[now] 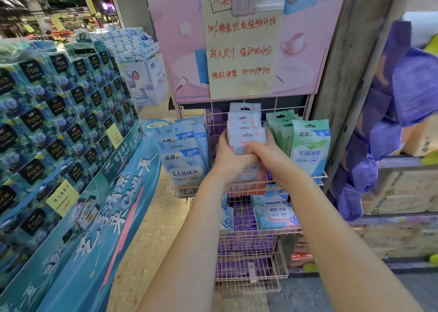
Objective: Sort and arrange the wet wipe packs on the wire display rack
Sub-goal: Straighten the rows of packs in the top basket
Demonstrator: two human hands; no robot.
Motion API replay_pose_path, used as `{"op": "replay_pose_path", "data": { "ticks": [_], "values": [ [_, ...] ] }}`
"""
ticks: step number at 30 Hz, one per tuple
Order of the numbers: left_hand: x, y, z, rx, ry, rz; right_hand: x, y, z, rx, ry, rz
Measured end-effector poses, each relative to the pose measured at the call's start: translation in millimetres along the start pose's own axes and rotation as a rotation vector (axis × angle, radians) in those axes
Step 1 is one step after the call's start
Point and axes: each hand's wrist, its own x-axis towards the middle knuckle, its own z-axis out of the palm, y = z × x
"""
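The pale pink wire display rack [282, 273] has basket tiers stacked one above another. In its top tier a row of upright pink-and-white wet wipe packs [245, 131] stands in the middle. It is squeezed together between the left hand [228, 161] and the right hand [269, 156], whose fingers curl round the front packs. At 9 o'clock from this row stand upright light blue wet wipe packs [182, 162], and at 3 o'clock upright mint green wet wipe packs [310, 145]. At 6 o'clock, one tier down, white-and-pink soft wet wipe packs [276, 214] lie tilted beside purple wet wipe packs [244, 221].
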Motion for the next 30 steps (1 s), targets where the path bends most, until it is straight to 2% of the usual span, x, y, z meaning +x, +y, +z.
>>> {"op": "replay_pose_path", "data": {
  "ticks": [2,6,9,13,17,21,23,26,28,30],
  "values": [
    [-7,8,-3,0.012,-0.038,-0.063,-2,-2,1,-0.014,0.02,0.042],
    [-3,11,-8,0.191,-0.084,-0.133,-5,-7,3,0.005,0.015,0.069],
    [3,-2,-9,0.248,-0.021,-0.12,-8,-9,3,-0.003,0.018,0.06],
    [-23,19,-5,0.343,0.06,-0.083,-18,-12,4,-0.073,0.076,-0.004],
    [-48,26,-1,0.398,0.18,-0.01,-34,-11,8,-0.216,0.225,-0.1],
    [-95,29,7,0.454,0.237,0.13,-47,-11,19,-0.272,0.329,-0.198],
    [-123,28,8,0.433,0.256,0.239,-58,-16,25,-0.294,0.434,-0.287],
    [-151,31,-13,0.376,0.438,0.426,-72,-21,40,-0.273,0.601,-0.45],
    [-159,34,-41,0.326,0.641,0.533,-76,-23,56,-0.233,0.513,-0.474],
    [-156,31,-75,0.29,0.767,0.53,-80,-26,72,-0.217,0.287,-0.411]
  ]
}}
